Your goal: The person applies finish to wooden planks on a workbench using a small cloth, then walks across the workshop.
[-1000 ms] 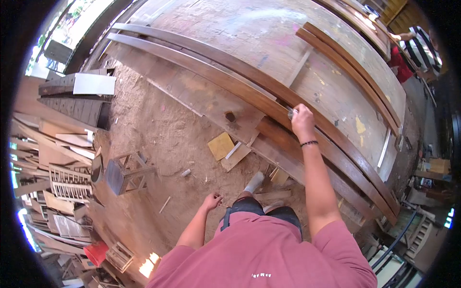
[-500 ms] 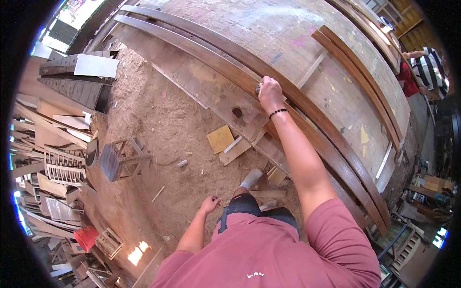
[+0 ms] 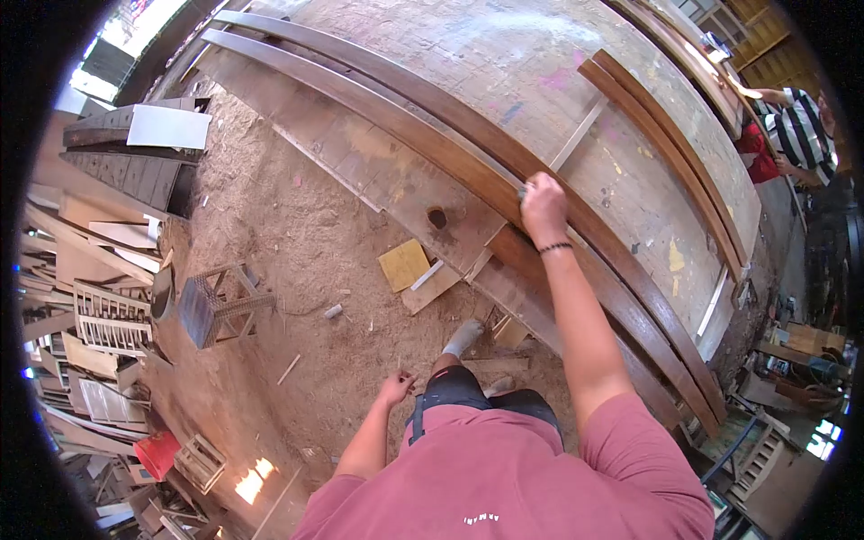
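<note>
My right hand (image 3: 544, 211) is closed over the nearer long brown wooden board (image 3: 387, 112). A bit of something greyish shows at the fingertips; most of it is hidden under my hand. Just behind lies a second long brown board (image 3: 432, 124), running alongside the first on the paint-stained work table (image 3: 531, 81). Down by my left hip hangs my left hand (image 3: 397, 388), fingers loosely bent and apart, touching neither board.
Two shorter brown boards (image 3: 670, 148) lie on the table's far side. On the dusty floor are a small stool (image 3: 216, 304) and a yellow panel (image 3: 402, 265). Wood scraps (image 3: 103, 315) pile up at left, near a red bucket (image 3: 157, 454). A person in a striped shirt (image 3: 804, 135) is at far right.
My right hand has slid along the nearer board, toward the right and closer to me. My left hand stays by my hip. The whole view has shifted slightly.
</note>
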`<state>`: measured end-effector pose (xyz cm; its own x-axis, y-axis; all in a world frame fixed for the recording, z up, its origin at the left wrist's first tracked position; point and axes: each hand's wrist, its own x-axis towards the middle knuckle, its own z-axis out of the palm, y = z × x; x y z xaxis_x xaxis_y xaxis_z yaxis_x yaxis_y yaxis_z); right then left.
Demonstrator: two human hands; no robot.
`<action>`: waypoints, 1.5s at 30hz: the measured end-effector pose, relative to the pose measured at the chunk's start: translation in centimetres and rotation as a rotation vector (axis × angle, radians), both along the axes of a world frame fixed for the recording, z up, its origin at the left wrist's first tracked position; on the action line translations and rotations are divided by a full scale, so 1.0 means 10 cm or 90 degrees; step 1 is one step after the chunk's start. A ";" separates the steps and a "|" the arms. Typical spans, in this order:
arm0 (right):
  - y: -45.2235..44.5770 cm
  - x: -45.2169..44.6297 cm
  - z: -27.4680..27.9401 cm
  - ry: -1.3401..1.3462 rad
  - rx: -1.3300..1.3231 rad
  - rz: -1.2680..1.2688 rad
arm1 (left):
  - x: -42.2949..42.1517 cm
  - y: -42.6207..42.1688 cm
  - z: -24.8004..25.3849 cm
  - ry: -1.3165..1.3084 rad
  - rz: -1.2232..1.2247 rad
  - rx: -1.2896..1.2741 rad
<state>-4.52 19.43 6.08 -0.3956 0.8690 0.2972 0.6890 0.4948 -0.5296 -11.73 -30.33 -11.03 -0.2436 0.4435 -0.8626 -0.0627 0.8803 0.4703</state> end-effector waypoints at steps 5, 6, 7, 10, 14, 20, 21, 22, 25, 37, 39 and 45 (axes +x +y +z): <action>0.22 -0.63 0.02 -0.029 -0.042 0.064 | -0.08 -0.06 -0.05 -0.010 -0.055 -0.018; 0.24 -0.60 0.05 -0.043 -0.081 0.062 | -0.11 -0.04 -0.05 -0.007 -0.064 -0.020; 0.24 -0.51 0.04 -0.040 -0.085 0.052 | -0.14 -0.01 -0.06 0.001 -0.042 0.002; 0.22 -0.04 0.01 -0.048 -0.077 0.045 | -0.23 0.11 -0.03 0.016 -0.040 0.009; -0.04 0.97 0.12 -0.055 -0.073 -0.019 | -0.32 0.51 0.11 0.005 -0.095 -0.014; -0.33 2.26 0.11 -0.088 -0.091 -0.183 | -0.37 1.02 -0.08 0.006 -0.194 0.062; -0.36 2.33 0.11 -0.086 -0.092 -0.199 | -0.38 1.08 -0.13 0.006 -0.210 0.063; -0.41 2.36 0.13 -0.081 -0.067 -0.192 | -0.37 1.20 -0.08 0.010 -0.222 0.073; -0.58 2.35 0.10 -0.069 -0.001 -0.207 | -0.36 1.39 -0.08 0.002 -0.249 0.098; -1.40 3.11 0.26 0.052 -0.061 -0.368 | -0.06 2.02 0.11 -0.028 -0.508 0.087; -1.59 3.31 0.33 0.101 -0.064 -0.394 | 0.05 2.14 -0.07 -0.077 -0.532 0.113; -2.42 3.73 0.54 0.335 -0.226 -0.488 | 0.80 2.63 0.38 -0.229 -0.827 0.141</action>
